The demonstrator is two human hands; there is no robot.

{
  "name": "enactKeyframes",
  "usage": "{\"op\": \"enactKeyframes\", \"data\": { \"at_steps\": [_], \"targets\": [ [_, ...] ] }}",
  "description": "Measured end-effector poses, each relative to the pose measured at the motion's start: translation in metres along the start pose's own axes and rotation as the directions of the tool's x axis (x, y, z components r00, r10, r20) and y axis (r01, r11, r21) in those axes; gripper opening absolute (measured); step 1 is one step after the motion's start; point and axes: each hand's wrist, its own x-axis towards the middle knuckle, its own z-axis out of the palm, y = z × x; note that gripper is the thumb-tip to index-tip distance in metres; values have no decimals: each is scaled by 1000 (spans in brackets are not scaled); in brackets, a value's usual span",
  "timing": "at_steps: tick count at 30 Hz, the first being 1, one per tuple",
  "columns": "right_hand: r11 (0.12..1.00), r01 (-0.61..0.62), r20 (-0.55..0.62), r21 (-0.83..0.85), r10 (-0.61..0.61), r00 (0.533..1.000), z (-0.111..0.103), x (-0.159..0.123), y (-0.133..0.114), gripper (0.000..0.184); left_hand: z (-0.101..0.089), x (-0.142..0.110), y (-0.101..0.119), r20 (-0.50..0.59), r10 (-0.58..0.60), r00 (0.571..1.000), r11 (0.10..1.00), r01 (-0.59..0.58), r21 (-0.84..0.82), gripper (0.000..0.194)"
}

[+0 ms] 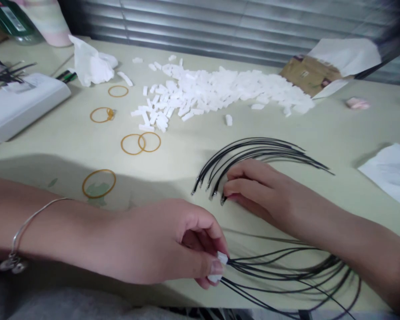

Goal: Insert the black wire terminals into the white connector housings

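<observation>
1. Head view, clock centred on the frame: the bare left hand (166,242) sits at 7 o'clock, clenched in a pinch on two small white rectangular blocks (222,258), with thin black cords (286,271) fanning out from them toward 5 o'clock.
2. The bare right hand (263,191), at 4 o'clock, curls loosely, one fingertip against the metal-tipped ends of a second arc of thin black cords (253,151); whether it grips them, I cannot tell.
3. A heap of white rectangular blocks (200,89) lies at 12 o'clock on the pale green tabletop (173,142), with amber rubber bands (131,144) at 9 to 10 o'clock.
4. A slackened pinch could let the small blocks slide out and drop the cords.
5. The fanned cords cross one another, so a sharp pull could tangle them, and the silver chain bracelet (36,218) on the left wrist could snag them.
</observation>
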Motion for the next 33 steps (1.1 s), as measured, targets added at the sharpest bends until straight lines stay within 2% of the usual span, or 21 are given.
{"op": "enactKeyframes", "data": {
  "at_steps": [4, 13, 18, 22, 26, 30, 33],
  "targets": [
    [981, 138, 37, -134, -134, 990, -1, 3, 0, 17, 0, 0, 2, 20, -5, 1000, 999, 6, -38, 13],
    [964, 189, 7, -185, -191, 982, 4, 2, -1, 16, 1, 1, -1, -5, 5, 1000, 995, -6, -95, 13],
    [969, 165, 15, -183, -165, 986, 3, -5, 0, 10, 1, 1, -1, 15, -1, 1000, 995, 3, -99, 11],
    [988, 136, 85, -77, -129, 988, -3, -12, 3, 15, 0, 2, -2, 13, 15, 1000, 991, -13, -136, 11],
    [999, 54, 88, 1, -54, 995, -8, -11, 2, 9, -1, 1, 1, 14, 6, 1000, 994, -5, -107, 11],
    [999, 6, 201, 35, -13, 979, -8, -8, -1, 10, -1, 1, 3, 19, -11, 1000, 995, 13, -98, 12],
    [997, 40, 118, -70, -32, 992, -4, -10, -7, 13, -1, 1, 3, 20, -9, 1000, 994, 11, -109, 11]
  ]
}}
